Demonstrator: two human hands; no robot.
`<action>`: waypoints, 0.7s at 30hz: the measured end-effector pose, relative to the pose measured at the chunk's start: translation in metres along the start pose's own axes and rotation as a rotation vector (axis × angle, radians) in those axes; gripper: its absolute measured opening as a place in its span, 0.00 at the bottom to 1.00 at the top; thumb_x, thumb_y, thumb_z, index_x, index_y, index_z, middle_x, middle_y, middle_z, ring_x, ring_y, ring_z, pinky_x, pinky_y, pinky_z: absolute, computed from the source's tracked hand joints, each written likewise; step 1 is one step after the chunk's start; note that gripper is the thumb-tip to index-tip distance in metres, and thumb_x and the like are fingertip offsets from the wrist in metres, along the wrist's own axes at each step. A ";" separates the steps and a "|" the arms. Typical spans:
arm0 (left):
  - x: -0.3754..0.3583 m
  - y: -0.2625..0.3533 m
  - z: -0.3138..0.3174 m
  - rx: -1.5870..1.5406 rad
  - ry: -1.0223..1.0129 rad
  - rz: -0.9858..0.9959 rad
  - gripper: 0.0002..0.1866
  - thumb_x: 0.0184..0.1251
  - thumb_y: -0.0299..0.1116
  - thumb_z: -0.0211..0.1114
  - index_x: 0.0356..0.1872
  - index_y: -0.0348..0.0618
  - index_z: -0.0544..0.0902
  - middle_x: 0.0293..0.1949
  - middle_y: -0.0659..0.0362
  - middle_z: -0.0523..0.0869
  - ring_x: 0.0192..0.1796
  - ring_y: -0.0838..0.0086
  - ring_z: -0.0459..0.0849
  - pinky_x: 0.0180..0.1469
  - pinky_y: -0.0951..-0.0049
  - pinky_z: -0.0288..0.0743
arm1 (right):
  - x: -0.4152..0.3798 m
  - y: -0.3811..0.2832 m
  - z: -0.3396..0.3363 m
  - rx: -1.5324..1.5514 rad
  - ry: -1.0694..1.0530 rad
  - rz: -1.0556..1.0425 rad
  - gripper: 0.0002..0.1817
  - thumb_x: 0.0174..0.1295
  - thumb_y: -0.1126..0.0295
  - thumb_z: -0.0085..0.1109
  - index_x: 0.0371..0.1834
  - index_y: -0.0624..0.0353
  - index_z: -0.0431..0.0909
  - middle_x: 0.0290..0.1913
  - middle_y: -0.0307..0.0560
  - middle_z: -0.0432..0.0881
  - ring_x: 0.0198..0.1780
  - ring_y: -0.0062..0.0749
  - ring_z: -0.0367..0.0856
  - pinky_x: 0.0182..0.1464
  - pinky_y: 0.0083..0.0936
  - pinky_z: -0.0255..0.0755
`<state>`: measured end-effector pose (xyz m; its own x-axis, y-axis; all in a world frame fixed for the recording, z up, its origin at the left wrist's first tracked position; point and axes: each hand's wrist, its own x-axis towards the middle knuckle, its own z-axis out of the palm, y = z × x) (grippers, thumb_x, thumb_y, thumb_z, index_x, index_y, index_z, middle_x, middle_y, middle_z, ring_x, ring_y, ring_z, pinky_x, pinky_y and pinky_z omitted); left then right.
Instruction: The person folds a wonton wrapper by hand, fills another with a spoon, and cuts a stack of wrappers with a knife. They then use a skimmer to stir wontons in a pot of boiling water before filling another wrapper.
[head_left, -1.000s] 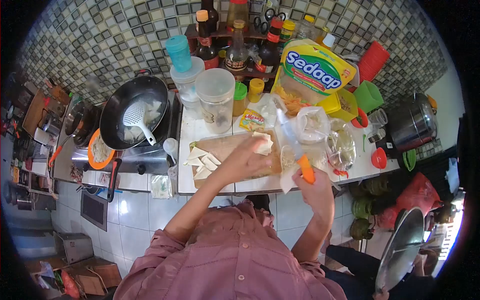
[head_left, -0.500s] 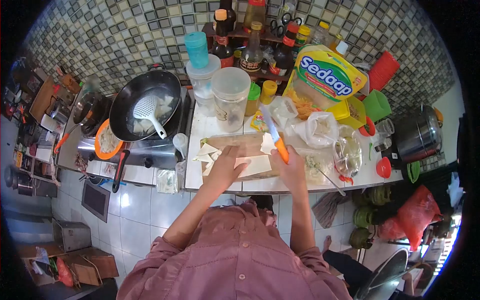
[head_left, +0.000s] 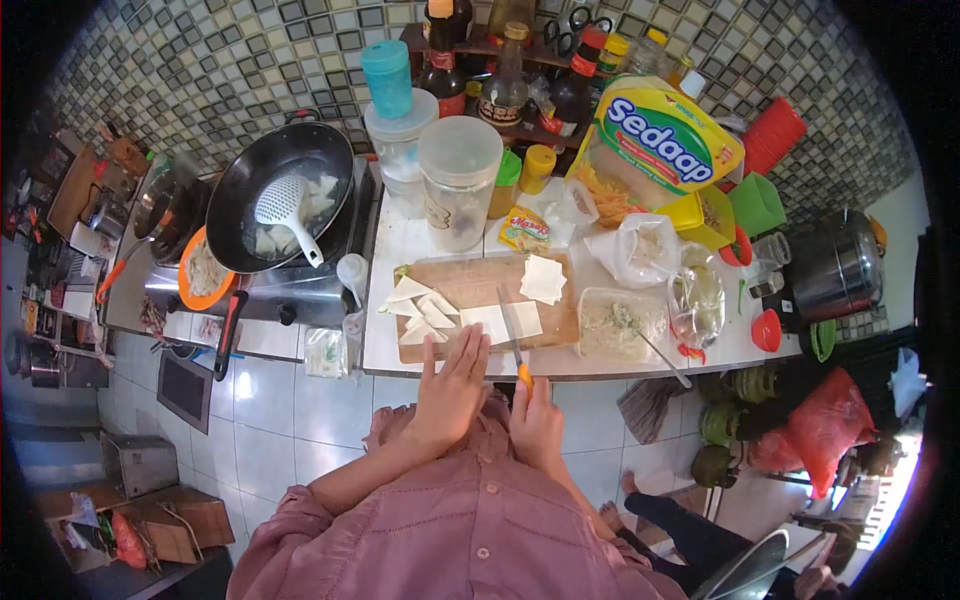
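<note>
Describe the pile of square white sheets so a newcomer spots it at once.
Find the wooden cutting board on the counter, just in front of the tall clear jar. The pile of square white sheets lies toward its right end, past the knife. It is loosely stacked, unlike the spread-out triangular pieces at the left end.

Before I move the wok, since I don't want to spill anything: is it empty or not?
Not empty: pale pieces lie in the wok, and a white slotted spatula rests there too.
</note>
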<state>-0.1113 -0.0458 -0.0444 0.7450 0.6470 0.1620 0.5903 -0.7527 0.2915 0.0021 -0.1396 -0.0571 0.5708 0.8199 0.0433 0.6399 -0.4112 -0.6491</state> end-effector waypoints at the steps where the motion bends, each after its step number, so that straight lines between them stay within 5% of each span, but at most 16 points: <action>1: -0.003 0.001 0.002 0.035 -0.030 -0.024 0.34 0.55 0.37 0.63 0.64 0.37 0.63 0.66 0.54 0.63 0.69 0.67 0.59 0.67 0.42 0.43 | -0.002 0.001 0.003 -0.024 -0.028 0.019 0.11 0.67 0.62 0.43 0.39 0.59 0.64 0.18 0.59 0.76 0.20 0.55 0.77 0.20 0.46 0.69; 8: 0.000 0.002 0.000 0.009 -0.052 -0.048 0.33 0.57 0.36 0.61 0.64 0.38 0.62 0.68 0.54 0.60 0.70 0.69 0.57 0.67 0.43 0.42 | -0.005 -0.002 0.012 -0.066 -0.058 0.059 0.12 0.66 0.61 0.43 0.38 0.60 0.63 0.17 0.61 0.76 0.20 0.56 0.77 0.19 0.47 0.70; 13: 0.013 0.001 0.009 0.021 0.122 -0.099 0.25 0.64 0.35 0.53 0.61 0.36 0.66 0.64 0.55 0.66 0.68 0.69 0.61 0.67 0.44 0.44 | -0.006 -0.005 0.011 -0.032 -0.027 0.049 0.12 0.66 0.61 0.43 0.38 0.60 0.63 0.17 0.61 0.76 0.20 0.58 0.77 0.20 0.49 0.69; 21: 0.033 0.001 0.028 0.080 0.219 -0.102 0.25 0.60 0.33 0.56 0.60 0.35 0.68 0.63 0.54 0.69 0.68 0.69 0.63 0.67 0.42 0.44 | -0.007 -0.006 0.014 -0.034 -0.040 0.068 0.12 0.66 0.61 0.43 0.38 0.60 0.63 0.17 0.62 0.76 0.20 0.59 0.77 0.20 0.49 0.70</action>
<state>-0.0772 -0.0285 -0.0654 0.6007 0.7244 0.3382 0.6880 -0.6839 0.2427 -0.0128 -0.1371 -0.0637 0.5927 0.8048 -0.0312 0.6179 -0.4793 -0.6233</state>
